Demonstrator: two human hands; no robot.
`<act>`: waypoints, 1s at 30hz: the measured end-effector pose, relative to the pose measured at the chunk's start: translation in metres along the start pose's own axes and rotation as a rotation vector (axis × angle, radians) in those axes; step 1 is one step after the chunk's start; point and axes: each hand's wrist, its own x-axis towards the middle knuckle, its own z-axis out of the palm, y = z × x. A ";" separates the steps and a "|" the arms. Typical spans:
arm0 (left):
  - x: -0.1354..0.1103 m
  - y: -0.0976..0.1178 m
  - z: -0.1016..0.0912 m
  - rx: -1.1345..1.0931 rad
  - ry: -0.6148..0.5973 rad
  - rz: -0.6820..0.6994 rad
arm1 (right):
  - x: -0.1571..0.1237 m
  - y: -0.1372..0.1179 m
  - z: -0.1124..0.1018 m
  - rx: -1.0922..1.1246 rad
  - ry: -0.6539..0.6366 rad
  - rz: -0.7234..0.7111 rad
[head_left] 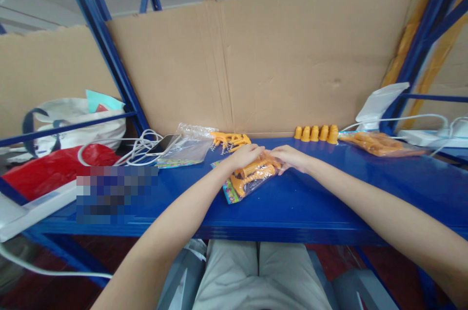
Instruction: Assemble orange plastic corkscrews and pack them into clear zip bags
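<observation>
A clear plastic bag (256, 179) with orange plastic parts inside lies on the blue table, its colourful printed strip toward the front left. At the bag's far left side, my left hand (247, 155) has its fingers closed on the plastic. My right hand (288, 158) grips the bag's far right end, fingers curled round it. Just behind my left hand sits a pile of orange plastic pieces (230, 140) with small metal-looking hooks or rings. Parts of the bag are hidden under both hands.
Several orange cup-like pieces (317, 133) stand in a row at the back right. Beside them lies another filled bag (380, 144). Flat clear bags (186, 149), a phone (164, 145) and white cables (139, 149) are at left. A cardboard panel (278, 66) rises behind.
</observation>
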 end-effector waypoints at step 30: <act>-0.004 0.016 0.007 -0.257 0.187 0.103 | 0.013 0.007 -0.003 0.492 -0.170 0.104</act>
